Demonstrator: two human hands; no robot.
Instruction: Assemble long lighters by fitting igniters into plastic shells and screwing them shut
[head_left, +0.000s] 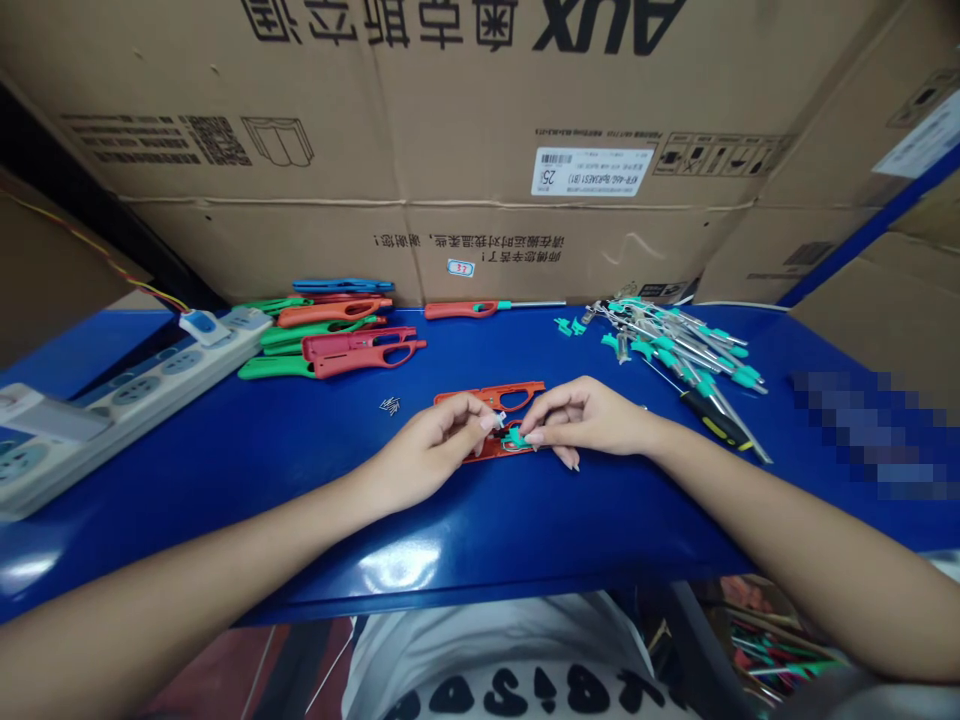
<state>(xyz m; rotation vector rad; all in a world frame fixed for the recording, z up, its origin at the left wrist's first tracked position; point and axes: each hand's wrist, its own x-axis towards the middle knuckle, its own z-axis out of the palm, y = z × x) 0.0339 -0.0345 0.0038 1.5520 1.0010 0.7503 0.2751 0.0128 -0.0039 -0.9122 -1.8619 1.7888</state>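
Note:
Two orange lighter casing halves lie on the blue table in front of me, the upper half [517,396] behind the lower half [491,450]. My left hand [439,440] pinches a small white and metal piece [500,420] over the casing. The fingers of my right hand [581,420] are closed on a green trigger piece [514,436] at the lower half. Thin pale wire shows beside the trigger piece. My fingers cover part of both halves.
Colored lighter casings [345,345] are piled at the left, with small screws [390,405] nearby. An orange long-nosed lighter [461,310] lies at the back. Metal tubes with green parts [675,350] and a screwdriver [716,418] lie right. A power strip [150,390] runs along the left; cardboard [465,130] stands behind.

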